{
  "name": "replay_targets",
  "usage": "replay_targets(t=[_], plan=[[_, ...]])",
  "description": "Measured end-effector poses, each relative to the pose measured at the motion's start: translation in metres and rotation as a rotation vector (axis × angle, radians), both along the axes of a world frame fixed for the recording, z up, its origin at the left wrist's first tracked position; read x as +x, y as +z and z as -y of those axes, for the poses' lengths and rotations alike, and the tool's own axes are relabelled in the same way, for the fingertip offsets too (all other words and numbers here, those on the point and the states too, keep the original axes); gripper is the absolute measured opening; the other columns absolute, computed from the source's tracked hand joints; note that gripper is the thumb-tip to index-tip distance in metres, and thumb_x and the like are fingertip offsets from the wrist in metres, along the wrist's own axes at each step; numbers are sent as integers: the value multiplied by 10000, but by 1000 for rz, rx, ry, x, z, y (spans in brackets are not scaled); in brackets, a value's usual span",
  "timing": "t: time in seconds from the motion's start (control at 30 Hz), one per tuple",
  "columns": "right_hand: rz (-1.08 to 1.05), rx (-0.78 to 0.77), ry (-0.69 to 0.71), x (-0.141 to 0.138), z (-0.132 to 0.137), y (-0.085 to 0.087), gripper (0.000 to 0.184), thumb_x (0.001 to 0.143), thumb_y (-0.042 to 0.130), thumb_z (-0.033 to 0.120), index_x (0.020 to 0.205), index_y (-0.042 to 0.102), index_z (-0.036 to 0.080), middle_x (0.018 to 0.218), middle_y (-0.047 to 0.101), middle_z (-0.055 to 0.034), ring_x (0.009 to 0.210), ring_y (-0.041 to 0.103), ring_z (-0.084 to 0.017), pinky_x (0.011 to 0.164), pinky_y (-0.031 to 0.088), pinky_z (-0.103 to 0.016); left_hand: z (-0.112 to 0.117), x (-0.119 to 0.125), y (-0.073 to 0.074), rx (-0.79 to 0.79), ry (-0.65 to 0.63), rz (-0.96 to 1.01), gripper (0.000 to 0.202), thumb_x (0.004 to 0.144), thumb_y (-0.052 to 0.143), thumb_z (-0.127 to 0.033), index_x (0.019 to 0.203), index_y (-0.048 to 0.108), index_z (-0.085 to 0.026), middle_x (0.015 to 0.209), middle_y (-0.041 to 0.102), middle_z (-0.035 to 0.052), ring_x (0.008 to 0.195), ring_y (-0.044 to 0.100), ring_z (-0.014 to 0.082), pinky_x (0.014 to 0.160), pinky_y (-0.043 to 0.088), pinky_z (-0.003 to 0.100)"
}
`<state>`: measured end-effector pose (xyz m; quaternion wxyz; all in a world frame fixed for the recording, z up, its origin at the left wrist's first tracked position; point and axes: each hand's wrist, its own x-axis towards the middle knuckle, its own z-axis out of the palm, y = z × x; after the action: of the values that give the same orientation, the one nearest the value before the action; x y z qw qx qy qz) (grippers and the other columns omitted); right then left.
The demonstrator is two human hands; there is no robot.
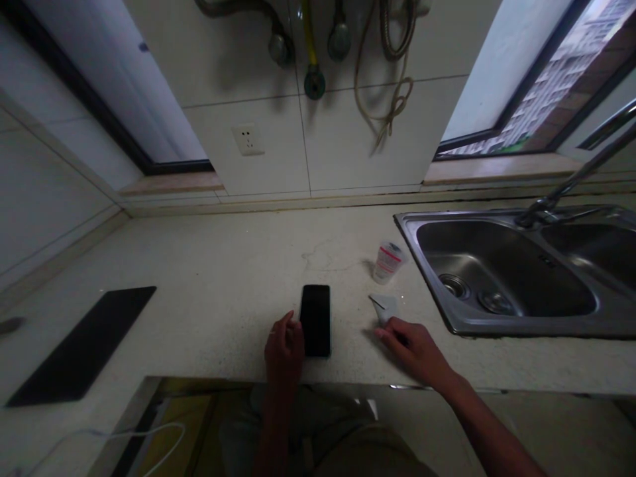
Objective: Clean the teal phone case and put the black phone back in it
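Lap: the person's legs show below the near edge of the surface [209,265].
Left hand [284,351]: rests at the near edge, its fingers [293,326] loosely curled and touching the left side of the phone [316,320].
Phone: lies flat, screen dark, close to the near edge, between both hands.
Right hand [416,351]: lies flat on the surface, fingers together, tips touching the small grey cloth [385,306].
Black mat [84,344]: lies flat toward the left edge, well apart from the hands.
Small bottle [388,262]: stands just beyond the cloth, beside the sink [427,278].
Sink: steel, at the right end, faucet [571,185] over it.
Wall socket [248,140]: beyond the far edge.
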<state>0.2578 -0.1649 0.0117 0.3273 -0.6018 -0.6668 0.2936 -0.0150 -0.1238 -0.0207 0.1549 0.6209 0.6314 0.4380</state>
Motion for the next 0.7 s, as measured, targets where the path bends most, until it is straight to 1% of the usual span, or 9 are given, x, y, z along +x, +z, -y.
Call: replay_targets(t=[0.07, 0.13, 0.23, 0.3, 0.37, 0.47, 0.53, 0.6, 0.7], plan=[[-28, -22, 88, -16, -1, 3, 451, 960, 473, 566, 696, 557, 210, 585, 543, 13, 548, 479, -132, 550, 351, -258, 10, 5, 1, 11, 24, -31, 360, 919, 507, -421, 1077, 694, -158, 800, 686, 87, 677, 633, 190, 674, 519, 323], [-51, -48, 167, -35, -5, 5, 392, 979, 457, 518, 809, 620, 204, 659, 607, -7, 591, 525, -143, 569, 370, -258, 18, 10, 1, 46, 20, -41, 308, 930, 501, -381, 1035, 706, -176, 850, 703, 101, 742, 665, 202, 704, 519, 322], [38, -61, 247, -64, -13, 3, 295, 965, 491, 434, 930, 670, 202, 756, 680, -34, 667, 591, -168, 613, 392, -268, 22, 15, 1, 100, -124, -23, 269, 943, 491, -325, 1017, 708, -186, 838, 709, 93, 750, 676, 191, 706, 520, 303], [141, -75, 226, -78, -17, 0, 274, 946, 519, 408, 990, 692, 200, 816, 723, -59, 703, 630, -194, 636, 403, -289, 20, 13, 1, 100, -185, -4, 260, 946, 488, -315, 1013, 705, -189, 798, 695, 78, 715, 665, 180, 688, 516, 293], [158, -93, 164, -84, -19, -3, 291, 944, 519, 396, 1056, 697, 195, 856, 747, -75, 726, 658, -212, 656, 424, -305, 15, 9, 1, 81, -167, 13, 266, 946, 483, -330, 1020, 696, -188, 823, 692, 84, 738, 666, 184, 701, 523, 301], [50, -88, 73, -82, -17, -5, 352, 943, 506, 384, 1171, 675, 176, 944, 761, -99, 788, 685, -226, 724, 481, -330, 7, 3, 0, 7, -82, 16, 324, 926, 501, -370, 1126, 657, -168, 975, 703, 124, 820, 677, 210, 769, 541, 353], [-38, -87, 41, -78, -15, -6, 393, 929, 525, 390, 1218, 662, 162, 1015, 760, -119, 831, 696, -236, 776, 509, -353, 5, 5, -2, -60, -69, 0, 415, 909, 528, -403, 1227, 608, -148, 1097, 691, 158, 919, 679, 244, 845, 539, 406], [-152, -131, 57, -74, -13, -6, 402, 908, 564, 402, 1213, 672, 163, 994, 766, -108, 839, 703, -242, 793, 529, -364, 5, 11, -2, -104, -100, -38, 519, 890, 559, -435, 1312, 556, -132, 1171, 669, 184, 1047, 653, 291, 921, 514, 463], [-382, -224, 141, -74, -11, -9, 374, 886, 614, 414, 1180, 691, 196, 942, 773, -68, 867, 715, -249, 819, 551, -380, 7, 23, 0, -109, -125, -110, 679, 835, 644, -432, 1415, 468, -125, 1270, 619, 207, 1195, 574, 346, 1004, 456, 524]])
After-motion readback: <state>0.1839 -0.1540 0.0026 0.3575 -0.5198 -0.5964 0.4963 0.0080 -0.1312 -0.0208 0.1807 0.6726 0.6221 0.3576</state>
